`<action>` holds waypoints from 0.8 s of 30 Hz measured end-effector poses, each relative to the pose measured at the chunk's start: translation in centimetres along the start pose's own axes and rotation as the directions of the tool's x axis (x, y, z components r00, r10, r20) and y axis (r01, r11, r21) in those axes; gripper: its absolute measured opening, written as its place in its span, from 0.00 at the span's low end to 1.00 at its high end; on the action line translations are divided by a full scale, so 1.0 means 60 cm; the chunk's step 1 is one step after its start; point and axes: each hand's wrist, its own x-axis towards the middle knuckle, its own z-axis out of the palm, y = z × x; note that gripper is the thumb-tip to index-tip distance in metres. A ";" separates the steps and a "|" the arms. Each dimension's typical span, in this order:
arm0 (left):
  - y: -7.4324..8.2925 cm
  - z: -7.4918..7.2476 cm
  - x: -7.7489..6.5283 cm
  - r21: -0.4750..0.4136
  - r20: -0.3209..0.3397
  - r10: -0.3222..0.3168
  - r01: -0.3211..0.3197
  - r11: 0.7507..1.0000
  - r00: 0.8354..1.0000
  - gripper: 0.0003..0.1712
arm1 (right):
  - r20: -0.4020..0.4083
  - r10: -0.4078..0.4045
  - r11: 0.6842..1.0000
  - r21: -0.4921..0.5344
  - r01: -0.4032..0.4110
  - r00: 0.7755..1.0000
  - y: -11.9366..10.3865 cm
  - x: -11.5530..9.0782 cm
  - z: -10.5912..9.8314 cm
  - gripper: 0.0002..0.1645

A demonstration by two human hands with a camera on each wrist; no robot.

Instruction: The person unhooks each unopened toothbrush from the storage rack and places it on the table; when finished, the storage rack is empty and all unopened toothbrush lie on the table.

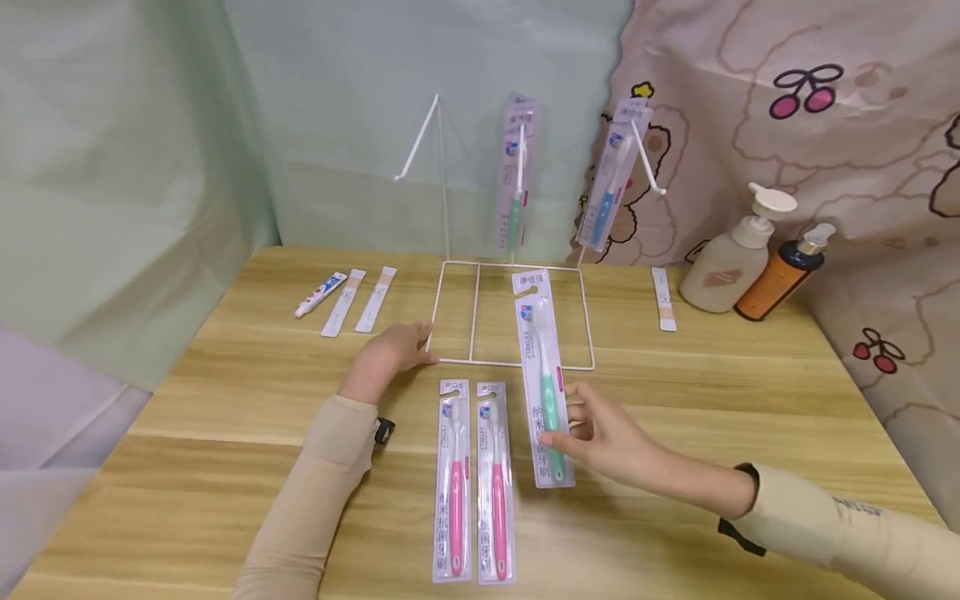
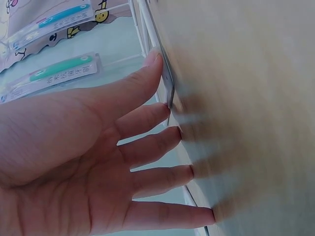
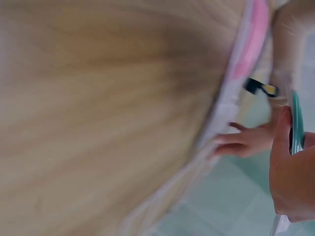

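Note:
My right hand pinches the lower part of a packaged green toothbrush, tilted slightly and overlapping the base of a white wire rack in the head view. In the right wrist view, the thumb lies along the pack's edge. At the rack's front left corner rests my left hand, its fingers extended. The left wrist view shows the thumb on the wire and the other fingertips down at the table. Two packaged pink toothbrushes lie side by side in front of the rack.
A packaged green toothbrush hangs on the middle hook and a blue one on the right. The left hook is bare. A toothpaste tube and slim sachets lie left; a pump bottle and spray bottle stand right.

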 end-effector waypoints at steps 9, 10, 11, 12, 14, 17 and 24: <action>0.001 -0.001 -0.003 -0.003 0.006 -0.004 0.004 1.000 1.000 0.40 | 0.032 0.177 0.979 0.101 -0.179 0.984 0.075 -0.044 -0.007 0.32; 0.001 -0.001 -0.003 -0.009 0.007 -0.005 0.005 1.000 1.000 0.40 | 0.048 0.195 0.974 0.113 -0.199 0.980 0.083 -0.049 -0.007 0.31; 0.002 0.000 -0.003 -0.011 0.006 -0.004 0.004 1.000 1.000 0.40 | 0.064 0.204 0.970 0.125 -0.210 0.977 0.089 -0.053 -0.006 0.30; 0.002 0.000 -0.003 -0.015 0.006 -0.005 0.005 1.000 1.000 0.40 | 0.080 0.212 0.966 0.130 -0.222 0.974 0.094 -0.057 -0.005 0.30; 0.003 0.000 -0.003 -0.020 0.006 -0.008 0.008 1.000 1.000 0.40 | 0.102 0.222 0.961 0.142 -0.235 0.970 0.102 -0.063 -0.003 0.29; 0.003 -0.001 -0.004 -0.027 0.004 -0.016 0.016 0.999 1.000 0.40 | 0.117 0.230 0.956 0.156 -0.247 0.966 0.107 -0.066 0.001 0.29; 0.003 -0.001 -0.006 -0.034 0.005 -0.016 0.017 0.999 1.000 0.40 | 0.197 0.273 0.923 0.221 -0.314 0.942 0.112 -0.072 0.018 0.27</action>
